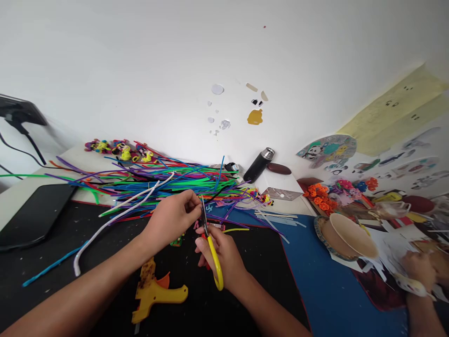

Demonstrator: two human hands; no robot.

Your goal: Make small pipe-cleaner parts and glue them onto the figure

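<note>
My left hand (177,213) is pinched shut, and a thin black pipe cleaner (218,193) runs from its fingertips up to the right. In my right hand (224,255) is a pair of scissors (218,270) with yellow handles. The narrow metal blades point upward, right beside the left fingertips; whether they touch the black strand I cannot tell. Behind both hands lies a wide pile of colourful pipe cleaners (140,187). Small pink and green bits, partly hidden, lie under the hands. A yellow glue gun (159,294) rests on the black mat below.
A dark phone (35,213) lies at left, with small figures (122,150) near the wall. A black thermos (258,164) leans by a white box (280,185). At right are glue sticks (277,217), a bowl (351,236) and another person's hand (419,269).
</note>
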